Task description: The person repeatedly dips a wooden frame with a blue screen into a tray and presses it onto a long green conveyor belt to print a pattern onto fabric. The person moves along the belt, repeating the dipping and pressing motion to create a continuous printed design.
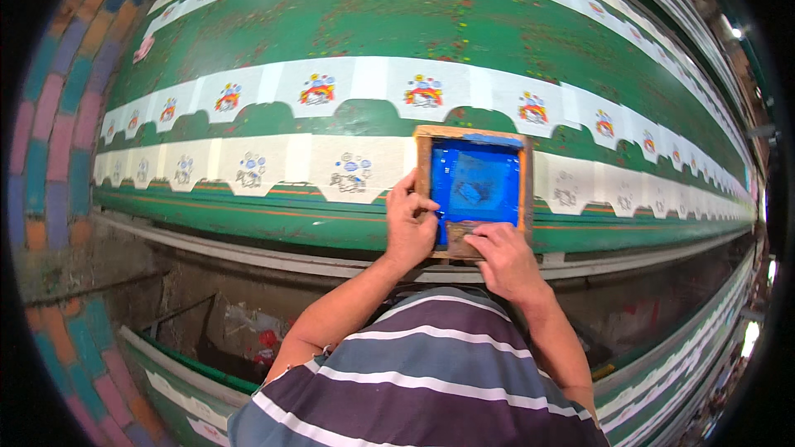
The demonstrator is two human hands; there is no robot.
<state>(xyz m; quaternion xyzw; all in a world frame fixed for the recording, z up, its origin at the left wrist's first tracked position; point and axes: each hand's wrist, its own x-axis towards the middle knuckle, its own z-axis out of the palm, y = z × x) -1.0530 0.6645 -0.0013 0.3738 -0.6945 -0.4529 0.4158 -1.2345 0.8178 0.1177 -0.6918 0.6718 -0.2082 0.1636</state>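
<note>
A wooden-framed screen (472, 145) with a blue mesh lies over the near row of pale cut pieces (306, 165) on the long green table. My left hand (410, 223) is closed on the frame's left side. My right hand (505, 257) grips a brown squeegee (460, 236) at the near end inside the frame, fingers over its top. Pieces left of the screen show blue bubbles and grey outlines; those to the right show faint grey outlines. The farther row (368, 79) carries multicoloured prints. What is under the screen is hidden.
A rail (232, 237) runs along the table's near edge, above a dark gap with scattered debris. Another green table (662, 364) is behind me at lower right, and part of one at lower left. A wall of coloured bricks (62, 108) is on the left.
</note>
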